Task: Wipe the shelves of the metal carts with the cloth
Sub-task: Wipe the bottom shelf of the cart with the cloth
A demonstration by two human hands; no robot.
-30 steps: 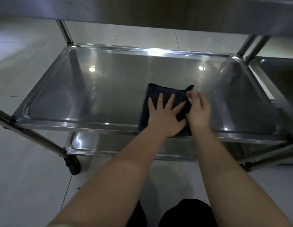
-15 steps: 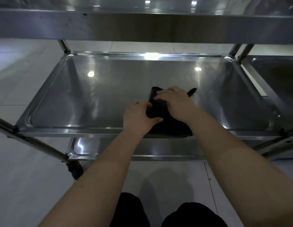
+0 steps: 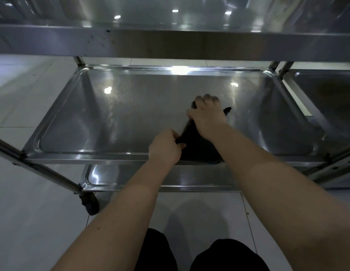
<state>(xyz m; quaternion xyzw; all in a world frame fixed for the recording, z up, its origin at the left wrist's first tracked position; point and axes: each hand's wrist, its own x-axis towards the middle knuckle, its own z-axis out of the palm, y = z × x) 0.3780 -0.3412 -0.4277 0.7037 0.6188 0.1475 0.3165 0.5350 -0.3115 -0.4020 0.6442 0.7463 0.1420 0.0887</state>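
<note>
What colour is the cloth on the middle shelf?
Black, or very dark, with no visible pattern: the cloth shows best in the head view.

Both hands grip a dark cloth [image 3: 197, 147] on the middle shelf [image 3: 111, 114]: left hand [image 3: 165, 147] at its near corner, right hand [image 3: 207, 114] farther back.

No lettering, label, brand mark or number can be read on any surface: the steel of the middle shelf [image 3: 131, 114] carries only glare spots and smears, and the rail above it shows dark specks, not characters.
</note>
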